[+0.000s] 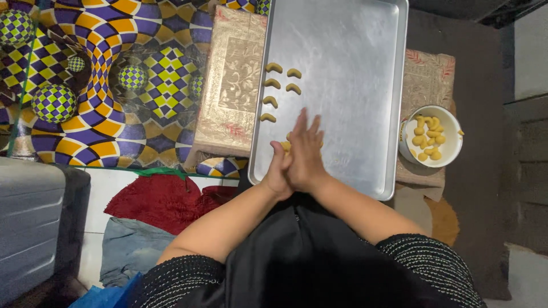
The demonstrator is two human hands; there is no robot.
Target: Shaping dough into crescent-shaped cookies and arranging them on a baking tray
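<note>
We are pressing our left hand (278,174) and right hand (307,154) flat together, fingers extended around a dough piece (285,146); crescent rows (279,91) are lying ahead-left on the tray (354,114).

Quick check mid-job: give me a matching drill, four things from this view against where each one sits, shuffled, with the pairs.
Things:
1. crescent dough pieces
2. white bowl
3. dough lump
4. red cloth

Places:
A. on the floor, left of the person
B. right of the tray
C. in two columns on the tray
D. pressed between the left hand and right hand

Pairs: 1-C, 2-B, 3-D, 4-A
</note>
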